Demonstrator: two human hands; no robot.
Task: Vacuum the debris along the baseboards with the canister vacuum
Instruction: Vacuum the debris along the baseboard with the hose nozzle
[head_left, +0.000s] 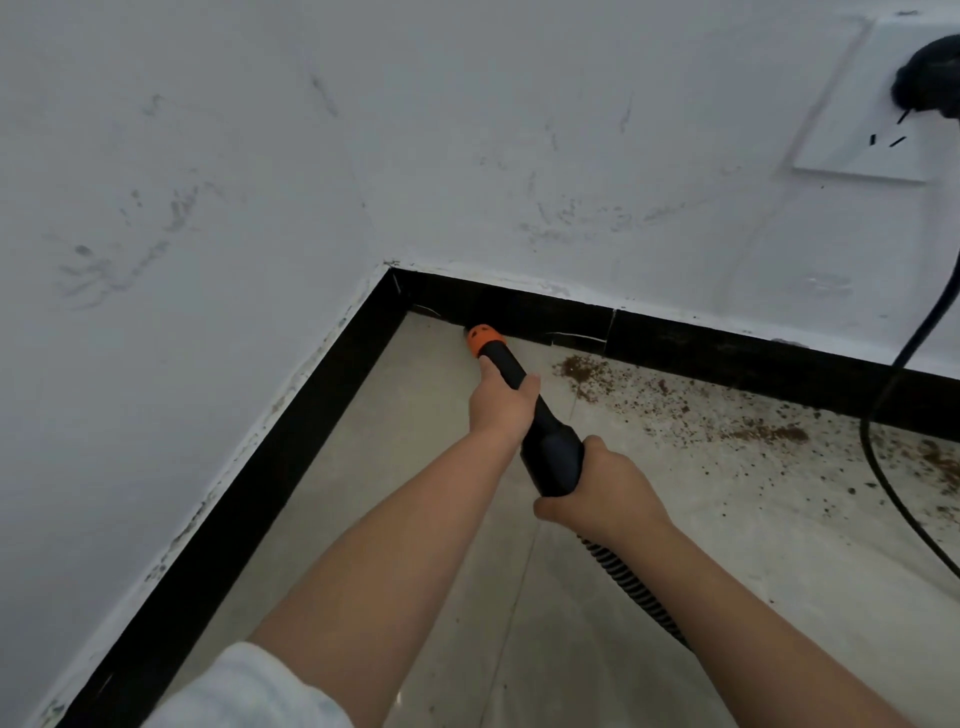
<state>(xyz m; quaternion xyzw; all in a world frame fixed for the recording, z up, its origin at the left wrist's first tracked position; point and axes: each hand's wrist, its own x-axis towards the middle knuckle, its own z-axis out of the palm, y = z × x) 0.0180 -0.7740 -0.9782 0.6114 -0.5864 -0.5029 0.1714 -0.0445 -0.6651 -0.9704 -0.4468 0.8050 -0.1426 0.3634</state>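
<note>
The left hand (501, 402) is wrapping its fingers round the black wand (524, 395) and the right hand (605, 491) is gripping its thick rear, likely steadying the orange nozzle (485, 338) against the baseboard (519, 306) near the corner; debris (675, 395) is lying toward three o'clock of the nozzle.

Two bare hands, the left hand (501, 402) and the right hand (605, 488), are sharing one vacuum wand (524, 400) ending in one orange nozzle (485, 339). One ribbed hose (631, 587) is trailing behind. Two black baseboards (675, 345) are meeting at one corner. One wall socket (878, 104) is carrying one plug (930, 78) and one cord (883, 467). Debris (582, 371) is lying in several scattered patches.
</note>
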